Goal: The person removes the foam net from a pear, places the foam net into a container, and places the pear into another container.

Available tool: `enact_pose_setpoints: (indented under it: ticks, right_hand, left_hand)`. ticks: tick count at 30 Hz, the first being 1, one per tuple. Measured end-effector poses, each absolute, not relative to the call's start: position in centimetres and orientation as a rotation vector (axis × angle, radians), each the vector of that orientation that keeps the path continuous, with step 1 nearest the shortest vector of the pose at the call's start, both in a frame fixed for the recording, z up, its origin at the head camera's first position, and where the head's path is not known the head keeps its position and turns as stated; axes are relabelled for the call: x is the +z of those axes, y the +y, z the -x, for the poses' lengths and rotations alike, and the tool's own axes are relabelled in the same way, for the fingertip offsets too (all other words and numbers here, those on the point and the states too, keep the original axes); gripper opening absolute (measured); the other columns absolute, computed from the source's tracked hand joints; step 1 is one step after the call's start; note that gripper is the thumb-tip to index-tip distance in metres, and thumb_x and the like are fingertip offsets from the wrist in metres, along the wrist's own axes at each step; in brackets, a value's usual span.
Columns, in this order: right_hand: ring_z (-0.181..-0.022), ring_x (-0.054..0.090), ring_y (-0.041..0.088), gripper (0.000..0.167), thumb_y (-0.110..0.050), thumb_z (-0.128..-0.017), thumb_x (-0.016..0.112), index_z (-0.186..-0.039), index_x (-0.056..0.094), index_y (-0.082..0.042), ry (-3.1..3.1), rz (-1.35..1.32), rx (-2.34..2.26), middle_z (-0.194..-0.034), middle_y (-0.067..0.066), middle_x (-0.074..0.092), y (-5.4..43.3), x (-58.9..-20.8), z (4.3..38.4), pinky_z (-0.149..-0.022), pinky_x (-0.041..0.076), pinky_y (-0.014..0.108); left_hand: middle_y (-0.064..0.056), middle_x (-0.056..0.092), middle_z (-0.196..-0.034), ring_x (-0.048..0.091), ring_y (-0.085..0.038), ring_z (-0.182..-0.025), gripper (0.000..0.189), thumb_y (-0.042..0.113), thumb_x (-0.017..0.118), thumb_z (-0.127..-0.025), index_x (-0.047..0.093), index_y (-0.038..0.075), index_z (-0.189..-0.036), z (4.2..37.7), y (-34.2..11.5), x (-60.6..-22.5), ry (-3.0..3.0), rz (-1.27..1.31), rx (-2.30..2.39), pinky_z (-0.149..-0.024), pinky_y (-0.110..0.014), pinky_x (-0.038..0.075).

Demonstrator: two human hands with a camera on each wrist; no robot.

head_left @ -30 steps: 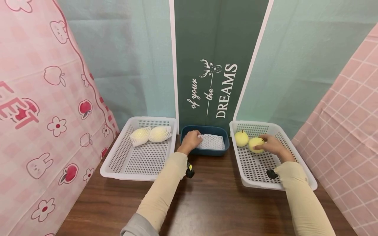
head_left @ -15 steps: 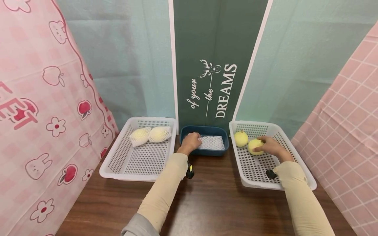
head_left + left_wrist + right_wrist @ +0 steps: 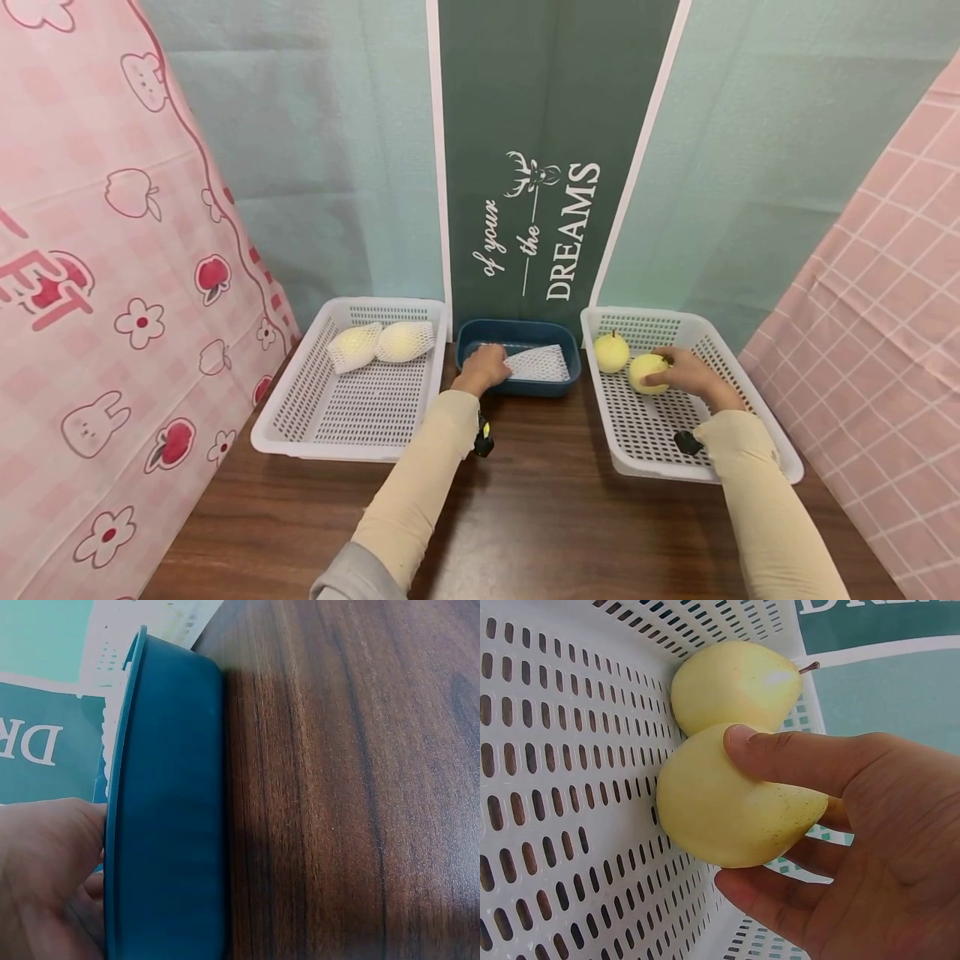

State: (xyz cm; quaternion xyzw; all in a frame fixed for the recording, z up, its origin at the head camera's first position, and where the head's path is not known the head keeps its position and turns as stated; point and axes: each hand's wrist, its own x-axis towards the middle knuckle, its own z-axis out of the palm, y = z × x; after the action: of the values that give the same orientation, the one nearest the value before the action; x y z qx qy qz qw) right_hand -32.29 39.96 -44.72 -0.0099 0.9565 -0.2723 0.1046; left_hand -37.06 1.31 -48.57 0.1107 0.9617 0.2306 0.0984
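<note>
My left hand (image 3: 484, 367) reaches into a small dark blue bin (image 3: 538, 388) and pinches the left end of a white foam net sleeve (image 3: 542, 364). In the left wrist view the bin's wall hides the fingertips. On the right, my right hand (image 3: 688, 373) grips a yellow pear (image 3: 720, 806) inside a white slotted basket (image 3: 630, 467), thumb on top and fingers below. A second pear (image 3: 735, 686), with a brown stem, lies right beside the held one.
Another white basket (image 3: 330, 452) at the left contains two pears in foam nets, one net-wrapped pear (image 3: 405, 341) near its back right corner. All containers stand on a brown wooden table (image 3: 540, 508). Curtains (image 3: 360, 167) hang close behind and at both sides.
My left hand has dipped slightly in the blue bin, and the foam net's near end has narrowed and twisted toward it. My right hand has lowered a little with the pear.
</note>
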Motion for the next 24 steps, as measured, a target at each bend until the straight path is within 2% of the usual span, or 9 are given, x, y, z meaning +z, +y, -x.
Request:
enact_pose_setpoints:
  ticks: [6, 7, 10, 14, 16, 19, 24]
  right_hand:
    - [-0.126, 0.053, 0.052, 0.088, -0.035, -0.093, 0.080, -0.153, 0.040, 0.015, 2.820, 0.025, -0.802, -0.148, 0.042, 0.048, 39.8, -44.6, 32.3, -0.106, 0.044, 0.069]
    - [-0.126, 0.053, 0.052, 0.088, -0.035, -0.093, 0.080, -0.153, 0.040, 0.015, 2.819, 0.023, -0.803, -0.147, 0.042, 0.048, 39.8, -44.6, 32.3, -0.106, 0.044, 0.069]
    - [-0.125, 0.053, 0.051, 0.088, -0.035, -0.094, 0.080, -0.153, 0.040, 0.016, 2.816, 0.023, -0.805, -0.147, 0.042, 0.048, 39.8, -44.6, 32.3, -0.106, 0.044, 0.069]
    - [-0.126, 0.053, 0.052, 0.087, -0.034, -0.095, 0.078, -0.153, 0.038, 0.016, 2.815, 0.034, -0.802, -0.147, 0.043, 0.048, 39.8, -44.8, 32.4, -0.106, 0.044, 0.069]
    - [-0.127, 0.052, 0.053, 0.087, -0.034, -0.096, 0.077, -0.153, 0.037, 0.017, 2.813, 0.039, -0.797, -0.148, 0.043, 0.047, 39.8, -44.8, 32.4, -0.107, 0.043, 0.069]
    - [-0.133, 0.047, 0.058, 0.089, -0.034, -0.098, 0.075, -0.155, 0.032, 0.019, 2.800, 0.034, -0.797, -0.151, 0.045, 0.042, 39.8, -44.8, 32.3, -0.111, 0.040, 0.072]
    - [-0.144, 0.033, 0.065, 0.094, -0.035, -0.100, 0.072, -0.157, 0.023, 0.022, 2.778, 0.014, -0.795, -0.157, 0.047, 0.030, 39.8, -44.4, 32.2, -0.116, 0.032, 0.075]
  left_hand:
    - [-0.001, 0.045, -0.072, 0.044, -0.018, -0.067, 0.036, 0.024, 0.066, -0.104, 0.051, 0.016, -0.072, 36.8, 1.3, -48.3, 2.812, -0.312, 0.669, -0.067, -0.036, 0.040]
    - [-0.002, 0.046, -0.073, 0.046, -0.019, -0.069, 0.034, 0.021, 0.066, -0.104, 0.052, 0.013, -0.073, 35.8, 1.3, -47.0, 2.796, -0.293, 0.657, -0.068, -0.036, 0.041]
    - [-0.003, 0.050, -0.077, 0.049, -0.020, -0.072, 0.029, 0.022, 0.066, -0.105, 0.059, 0.012, -0.079, 35.5, 1.2, -46.8, 2.799, -0.296, 0.657, -0.071, -0.037, 0.042]
    - [-0.006, 0.064, -0.091, 0.055, -0.023, -0.081, 0.018, 0.025, 0.065, -0.104, 0.071, 0.009, -0.097, 35.8, 1.1, -47.3, 2.819, -0.329, 0.646, -0.076, -0.041, 0.048]
    - [-0.009, 0.071, -0.108, 0.060, -0.024, -0.091, 0.022, 0.024, 0.064, -0.104, 0.074, 0.007, -0.113, 35.8, 1.0, -47.2, 2.827, -0.336, 0.642, -0.083, -0.043, 0.053]
    - [-0.011, 0.070, -0.130, 0.064, -0.026, -0.104, 0.034, 0.024, 0.061, -0.104, 0.070, 0.007, -0.131, 36.0, 1.0, -47.1, 2.830, -0.333, 0.654, -0.092, -0.045, 0.055]
    - [-0.013, 0.067, -0.140, 0.066, -0.028, -0.116, 0.039, 0.021, 0.058, -0.105, 0.066, 0.006, -0.139, 36.6, 1.0, -47.0, 2.861, -0.330, 0.671, -0.102, -0.047, 0.054]
